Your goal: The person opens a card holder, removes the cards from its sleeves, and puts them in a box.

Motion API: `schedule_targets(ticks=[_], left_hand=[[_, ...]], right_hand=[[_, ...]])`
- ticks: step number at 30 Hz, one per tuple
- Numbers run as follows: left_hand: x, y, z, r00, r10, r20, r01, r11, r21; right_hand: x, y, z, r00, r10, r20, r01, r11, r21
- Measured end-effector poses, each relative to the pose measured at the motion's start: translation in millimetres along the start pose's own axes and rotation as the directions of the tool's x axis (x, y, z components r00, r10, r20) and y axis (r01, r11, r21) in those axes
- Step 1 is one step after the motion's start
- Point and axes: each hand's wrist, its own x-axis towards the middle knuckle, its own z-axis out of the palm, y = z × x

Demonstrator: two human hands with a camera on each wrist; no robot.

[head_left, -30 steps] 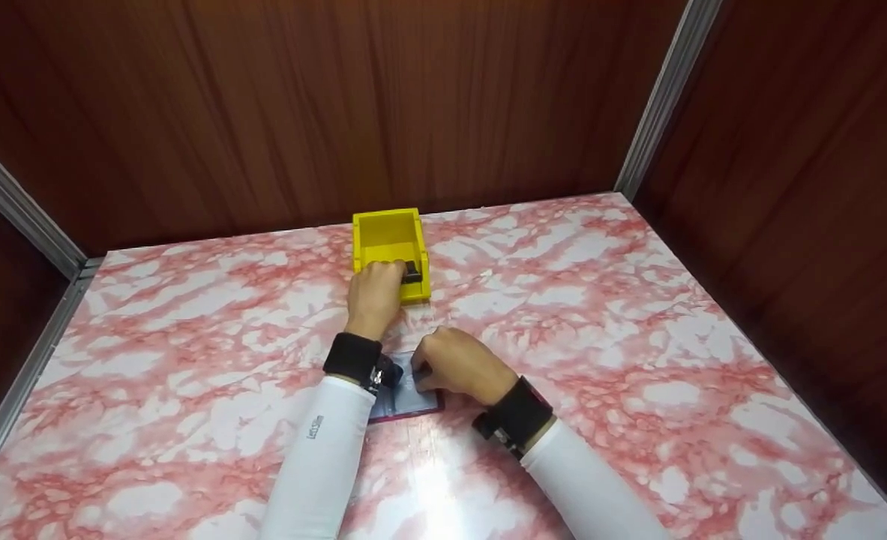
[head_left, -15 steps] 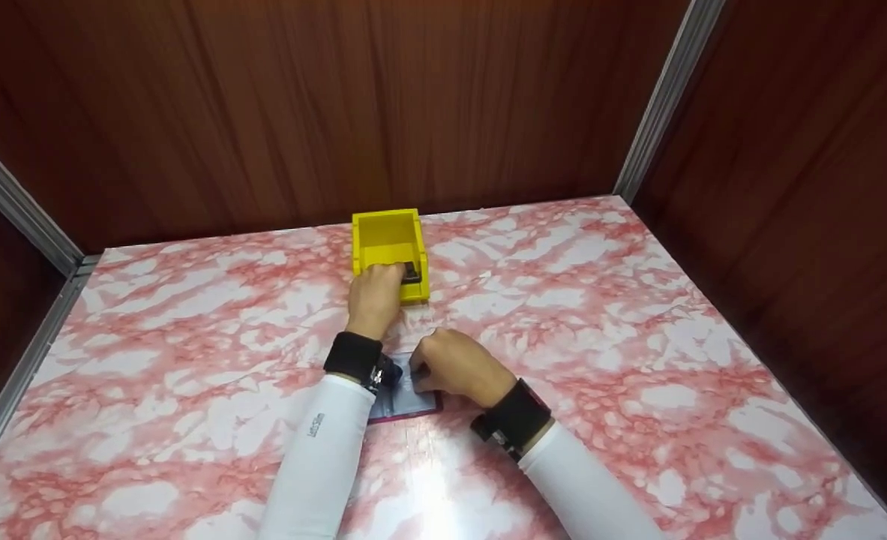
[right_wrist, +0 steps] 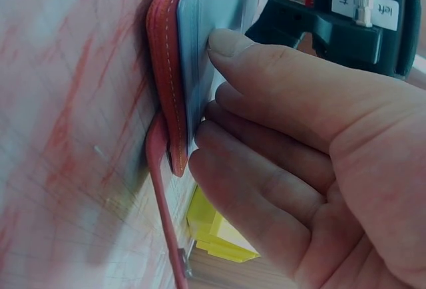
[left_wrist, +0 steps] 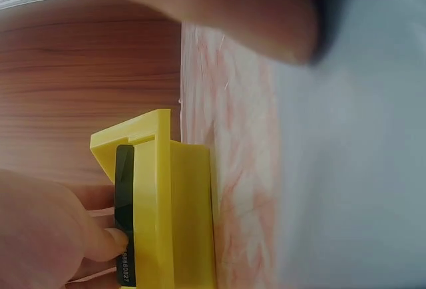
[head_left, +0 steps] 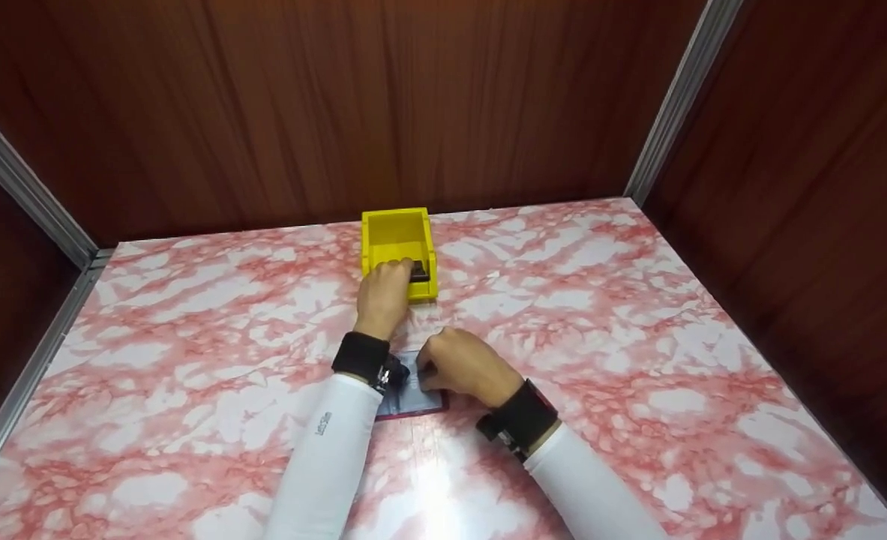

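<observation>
At the yellow bin (head_left: 397, 229), the left hand (head_left: 385, 296) reaches over the front edge and pinches a black card (left_wrist: 124, 202) with printed digits between thumb and fingers. In the left wrist view the card stands right along the bin's front wall. Nearer the person, a card holder (head_left: 407, 403) with a red stitched cover (right_wrist: 166, 69) and clear plastic sleeves lies spread on the table. Over its right half, the right hand (head_left: 469, 364) has curled fingers, with thumb and fingers pinching the plastic sleeves (right_wrist: 200, 62). The left wrist partly hides the holder in the head view.
A red strap (right_wrist: 162, 189) with a metal fastener hangs off the holder. The red-and-white marbled table (head_left: 188, 360) is bounded by brown wood-grain walls (head_left: 301, 112) at the back and sides. Black camera bands (head_left: 361, 357) sit on both wrists.
The head view has shifted slightly, so everything appears a little further right. Both hands keep nearly the same place and grip, the left at the bin, the right at the card holder.
</observation>
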Motion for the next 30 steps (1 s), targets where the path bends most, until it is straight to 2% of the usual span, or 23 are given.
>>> schedule_targets(ticks=[3, 6, 9, 16, 26, 30], left_hand=[[-3.2, -2.1, -1.5, 0.997, 0.028, -0.067, -0.027, 1.000, 0.007], [-4.1, -4.6, -3.1, 0.988, 0.048, -0.147, -0.045, 0.999, 0.025], [-5.5, -7.4, -2.4, 0.982, 0.054, -0.182, -0.047, 0.998, 0.039], [-5.3, -10.2, -0.7, 0.986, 0.042, -0.159, -0.036, 0.999, 0.040], [-6.9, -10.9, -8.8, 0.991, 0.002, -0.130, -0.001, 1.000, 0.007], [-11.5, -10.5, -15.6, 0.991, -0.037, -0.128, 0.032, 0.999, -0.041]], right_hand=[[0.5, -0.6, -0.9, 1.000, 0.004, 0.001, -0.004, 1.000, -0.013], [1.0, -1.2, -1.9, 1.000, 0.017, 0.004, -0.017, 1.000, -0.026], [0.8, -1.4, -1.2, 0.999, 0.028, 0.017, -0.027, 0.999, -0.027], [-0.2, -2.3, 0.3, 1.000, 0.022, 0.005, -0.021, 1.000, -0.013], [2.6, -4.9, -0.1, 0.997, 0.071, 0.044, -0.071, 0.997, -0.005], [1.0, -3.1, 0.3, 0.996, 0.081, 0.048, -0.080, 0.997, -0.006]])
